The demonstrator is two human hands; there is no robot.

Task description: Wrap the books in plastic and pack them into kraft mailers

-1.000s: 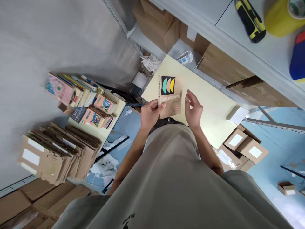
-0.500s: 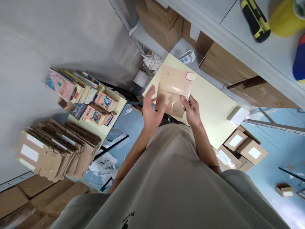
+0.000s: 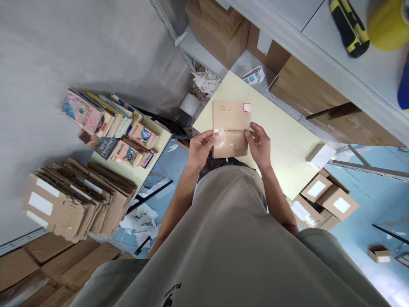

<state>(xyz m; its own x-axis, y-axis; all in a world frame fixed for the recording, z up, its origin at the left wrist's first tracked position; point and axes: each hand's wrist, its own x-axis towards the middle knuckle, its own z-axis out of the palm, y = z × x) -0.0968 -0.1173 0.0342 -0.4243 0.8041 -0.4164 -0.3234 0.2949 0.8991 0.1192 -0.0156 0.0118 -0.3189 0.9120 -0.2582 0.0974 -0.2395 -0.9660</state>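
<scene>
A tan book (image 3: 230, 117) in shiny clear wrap, with a small red-edged label at its upper right corner, is held up in front of my body. My left hand (image 3: 201, 148) pinches its left edge, thumb on the front. On the opposite edge my right hand (image 3: 259, 143) grips it, also with the thumb on the cover. The fingertips behind the book are hidden. Beneath it spreads a pale yellow table (image 3: 281, 140).
Left stand books (image 3: 128, 140) and a row of flattened cardboard boxes (image 3: 73, 204). A shelf (image 3: 287, 30) at upper right bears a utility knife (image 3: 349, 27) and yellow tape (image 3: 388, 25). A white box (image 3: 320, 155) sits at the table's right end, above cartons (image 3: 338, 200).
My left hand has come from open beside the book to a grip on its left edge. The book now stands straighter, and my right hand still holds it.
</scene>
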